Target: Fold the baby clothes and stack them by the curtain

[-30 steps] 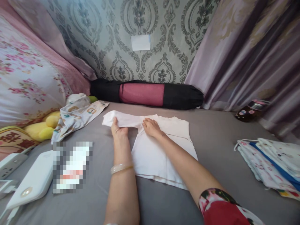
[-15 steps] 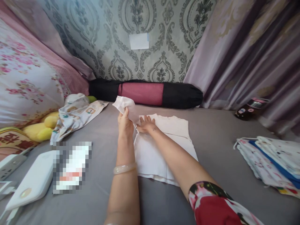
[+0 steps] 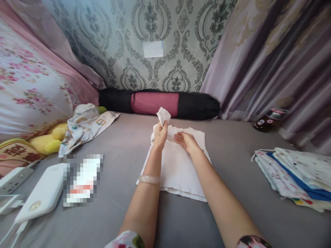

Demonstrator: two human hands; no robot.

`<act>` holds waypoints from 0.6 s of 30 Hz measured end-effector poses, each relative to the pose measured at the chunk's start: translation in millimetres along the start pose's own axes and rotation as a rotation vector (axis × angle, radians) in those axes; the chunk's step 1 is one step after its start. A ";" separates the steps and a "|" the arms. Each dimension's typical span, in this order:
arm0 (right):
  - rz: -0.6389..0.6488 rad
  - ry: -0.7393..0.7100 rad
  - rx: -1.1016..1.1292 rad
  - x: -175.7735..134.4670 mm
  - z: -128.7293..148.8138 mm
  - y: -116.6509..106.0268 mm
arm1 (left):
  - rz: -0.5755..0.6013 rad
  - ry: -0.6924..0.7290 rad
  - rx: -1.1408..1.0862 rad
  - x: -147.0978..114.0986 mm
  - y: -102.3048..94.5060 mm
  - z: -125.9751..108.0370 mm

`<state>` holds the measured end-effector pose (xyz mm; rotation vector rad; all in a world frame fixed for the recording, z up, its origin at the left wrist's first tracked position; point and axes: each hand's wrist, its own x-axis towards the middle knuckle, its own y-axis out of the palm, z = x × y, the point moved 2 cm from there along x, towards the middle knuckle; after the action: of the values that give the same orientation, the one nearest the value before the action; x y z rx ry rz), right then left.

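Observation:
A white shirt (image 3: 182,172) lies spread on the grey bed sheet, its hem towards me. One sleeve (image 3: 163,114) is raised and bunched in my left hand (image 3: 160,136), thumb on top and fingers closed around the cloth. A pale bangle circles that wrist. Over the upper part of the shirt is my right hand (image 3: 187,140), palm turned to the left, fingers stretched out and holding nothing. Whether its fingertips touch the fabric I cannot tell.
Folded clothes (image 3: 294,175) are stacked at right, with a dark bottle (image 3: 269,120) behind. A black and pink roll (image 3: 155,103) lies along the wall. To the left are a power bank (image 3: 42,193), a power strip (image 3: 14,179), printed cloth (image 3: 88,124) and a yellow plush (image 3: 51,139).
My left hand has moved right, carrying the sleeve over the shirt's body. My right hand has come off the sleeve area and shifted right. The near-left shirt edge now spreads further left.

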<state>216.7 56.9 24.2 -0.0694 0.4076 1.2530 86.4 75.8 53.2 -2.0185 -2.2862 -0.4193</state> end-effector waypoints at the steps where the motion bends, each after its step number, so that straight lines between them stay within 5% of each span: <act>1: 0.008 0.040 0.081 -1.9 -2.1 -5.0 | 0.060 0.007 0.079 -3.4 4.8 3.7; 7: 0.055 0.098 0.337 -4.7 -1.7 -15.8 | 0.512 0.021 0.509 -26.1 24.2 21.4; 10: 0.083 0.048 0.371 -3.7 0.6 -16.9 | 0.546 -0.017 0.581 -25.3 22.4 24.7; 14: 0.063 0.052 0.333 -0.4 -3.3 -17.4 | 0.236 0.004 0.707 -11.0 -0.1 21.3; 18: -0.063 0.010 0.352 4.0 -6.7 -19.6 | -0.143 -0.162 1.019 -6.0 -35.9 16.7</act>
<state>234.2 52.4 13.3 0.2092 0.6245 1.1034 54.2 70.3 30.1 -1.3757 -2.0308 0.7824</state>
